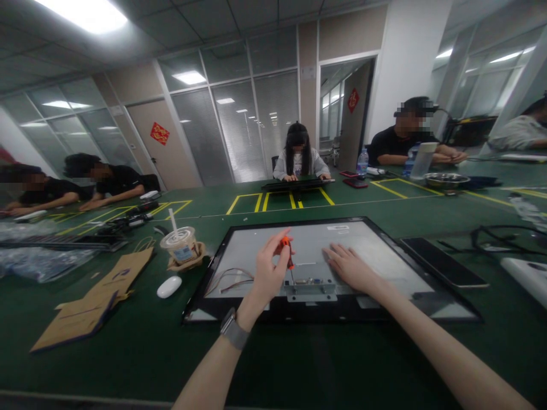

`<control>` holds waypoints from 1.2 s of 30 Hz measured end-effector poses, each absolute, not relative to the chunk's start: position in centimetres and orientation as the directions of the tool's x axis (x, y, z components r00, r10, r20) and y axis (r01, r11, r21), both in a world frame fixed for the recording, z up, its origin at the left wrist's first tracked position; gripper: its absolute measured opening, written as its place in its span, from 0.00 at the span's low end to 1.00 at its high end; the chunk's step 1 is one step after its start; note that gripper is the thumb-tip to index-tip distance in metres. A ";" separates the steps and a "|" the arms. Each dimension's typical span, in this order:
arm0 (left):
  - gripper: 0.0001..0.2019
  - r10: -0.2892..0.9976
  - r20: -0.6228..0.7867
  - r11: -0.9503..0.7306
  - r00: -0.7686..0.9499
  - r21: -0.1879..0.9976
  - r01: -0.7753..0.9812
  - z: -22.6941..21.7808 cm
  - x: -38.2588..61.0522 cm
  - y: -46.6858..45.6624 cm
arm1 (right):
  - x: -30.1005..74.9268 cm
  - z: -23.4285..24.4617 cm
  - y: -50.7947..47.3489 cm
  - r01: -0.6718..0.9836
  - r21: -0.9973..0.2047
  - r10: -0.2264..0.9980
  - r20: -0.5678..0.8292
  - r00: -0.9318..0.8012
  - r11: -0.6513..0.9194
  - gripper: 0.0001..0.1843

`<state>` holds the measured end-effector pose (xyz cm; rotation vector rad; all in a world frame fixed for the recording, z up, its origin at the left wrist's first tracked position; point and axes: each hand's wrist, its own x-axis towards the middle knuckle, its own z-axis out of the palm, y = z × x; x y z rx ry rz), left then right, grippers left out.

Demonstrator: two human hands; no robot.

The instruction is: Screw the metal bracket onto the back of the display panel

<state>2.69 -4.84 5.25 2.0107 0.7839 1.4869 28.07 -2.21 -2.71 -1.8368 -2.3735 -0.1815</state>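
A flat monitor panel (371, 239) lies back side up on the green table in front of me, with a metal connector bracket (310, 289) near its front edge and thin wires (231, 280) at its left. My left hand (269, 270) is closed round an orange-handled screwdriver (288, 251), held upright with its tip down at the bracket. My right hand (348, 266) lies flat on the panel's back, fingers stretched out, just right of the screwdriver.
A white mouse (169, 286), an iced drink cup (183, 245) and a brown paper bag (96, 293) lie at my left. A dark tablet (444, 262) and cables (499, 239) lie at right. Several people sit round the table (128, 353).
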 end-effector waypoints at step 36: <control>0.19 0.706 0.707 -0.704 0.038 0.695 0.146 4.6 4.1 -6.1 | 28.4 -3.6 -1.9 0.964 -0.010 0.939 0.232 -0.255 0.265 0.26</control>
